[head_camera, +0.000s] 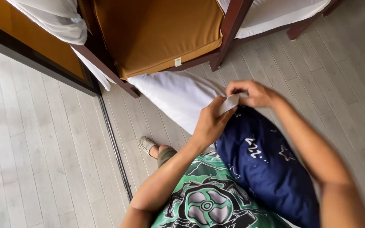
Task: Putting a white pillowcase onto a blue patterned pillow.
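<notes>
Left hand (210, 122): closed, fingers curled, pinching the near end of a small pale label (230, 102) at the top edge of a navy pillow (267, 164). Right hand (252, 93): also closed, thumb and fingertips gripping the far end of the same label, just at one o'clock from the left hand. The two hands are nearly touching, with the label stretched between them.

The navy pillow sits at five o'clock from the hands, pressed against the person's torso and running down toward the lower right of the view. It bears white star and letter-like markings. Behind it, at eleven o'clock from the hands, lies a white pillow (178, 95), its far corner reaching under the furniture frame.

At twelve o'clock stands a dark wooden frame (229, 29) carrying a mustard-brown cushion (157, 33) with a small tag on its front edge. White bedding (55, 19) hangs at ten o'clock.

At seven o'clock, the person's green printed shirt (208, 198) and one foot in a grey shoe (146, 145) show above a pale plank floor (43, 147).
</notes>
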